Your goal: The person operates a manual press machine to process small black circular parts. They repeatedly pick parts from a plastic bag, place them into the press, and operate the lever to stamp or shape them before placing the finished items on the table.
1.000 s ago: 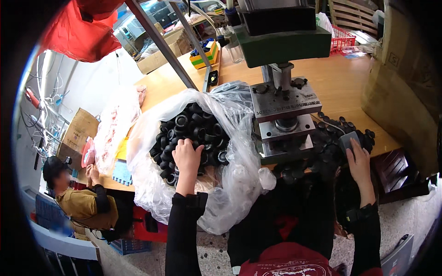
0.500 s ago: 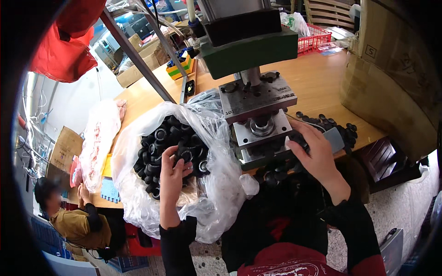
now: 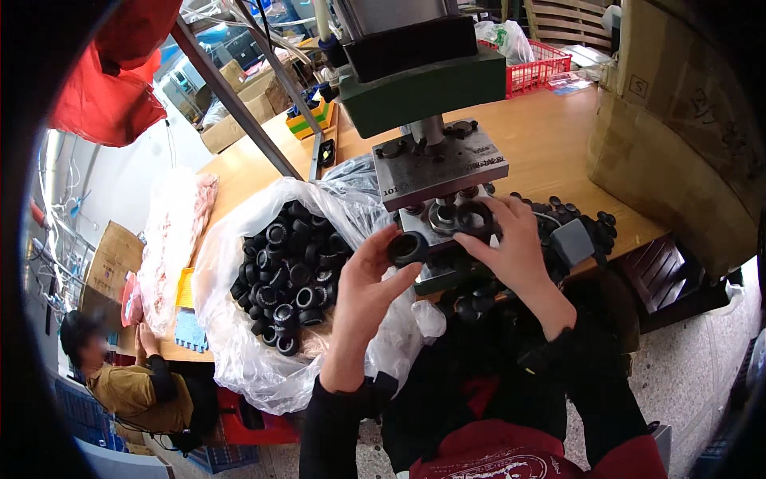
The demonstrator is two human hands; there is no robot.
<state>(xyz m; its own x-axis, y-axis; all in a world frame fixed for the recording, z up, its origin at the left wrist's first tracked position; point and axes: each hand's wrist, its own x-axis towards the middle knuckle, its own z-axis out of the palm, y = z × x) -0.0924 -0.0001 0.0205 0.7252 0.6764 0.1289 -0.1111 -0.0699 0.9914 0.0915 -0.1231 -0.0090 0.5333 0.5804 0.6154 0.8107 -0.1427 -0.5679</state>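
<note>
Between the thumb and fingers of my left hand [image 3: 363, 287] is a small black tyre-like ring [image 3: 407, 250], held just in front of the press. My right hand [image 3: 515, 251] grips another black ring [image 3: 476, 221] at the lower die, its thumb and fingers on opposite sides. That ring is beside the round metal post [image 3: 441, 214] of the die; I cannot tell whether the two touch. Above them hangs the press's upper metal plate [image 3: 443, 166]. On the left, a clear plastic bag [image 3: 219, 275] lies open around a heap of black rings [image 3: 299, 263].
Loose black parts [image 3: 578, 219] are piled right of the press, around a grey box [image 3: 572, 242]. A large cardboard box [image 3: 638, 148] stands at the right. A metal frame post [image 3: 231, 88] slants behind the bag. Another person [image 3: 140, 391] sits at far left.
My left hand has moved from the bag rightward to the press with a ring. My right hand has shifted left to the die, where it now grips a ring.
</note>
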